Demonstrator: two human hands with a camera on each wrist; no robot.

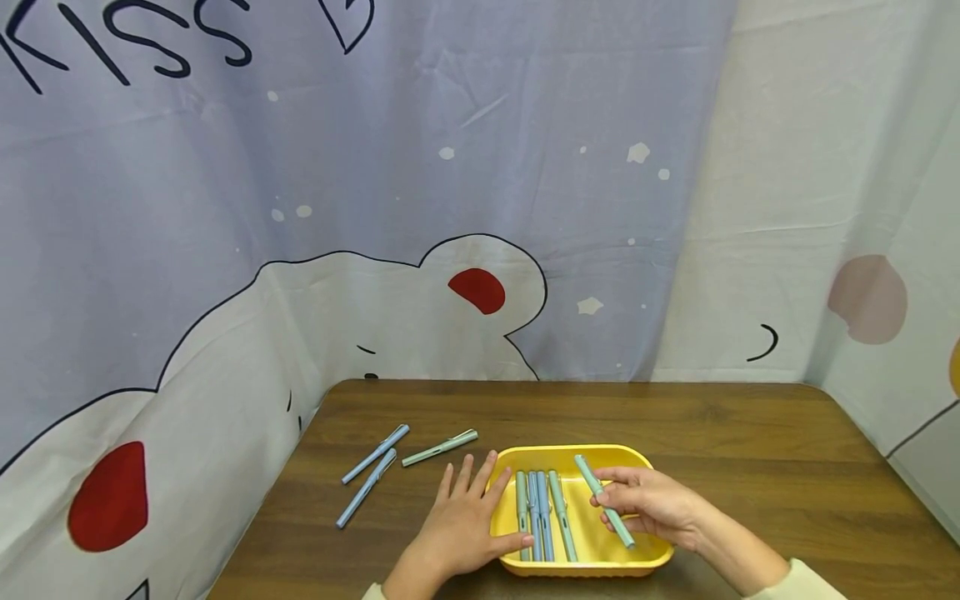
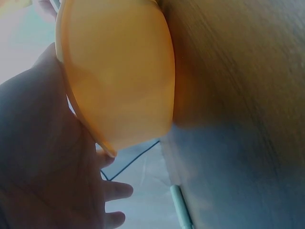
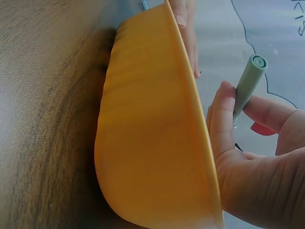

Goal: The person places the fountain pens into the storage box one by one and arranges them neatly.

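A yellow tray (image 1: 585,570) stands near the table's front edge, with several green and blue pens (image 1: 542,517) lying side by side in its left half. My right hand (image 1: 651,507) pinches a green pen (image 1: 604,502) between thumb and fingers over the tray's right half. In the right wrist view that pen (image 3: 250,81) sticks up past the fingertips, beyond the tray's side wall (image 3: 147,114). My left hand (image 1: 467,525) lies with spread, straight fingers on the tray's left rim. The left wrist view shows this hand (image 2: 47,143) against the tray's outer wall (image 2: 119,71).
Left of the tray, two blue pens (image 1: 366,490) and one green pen (image 1: 441,448) lie loose on the brown wooden table (image 1: 750,467). A printed curtain (image 1: 480,167) hangs behind the table's back edge.
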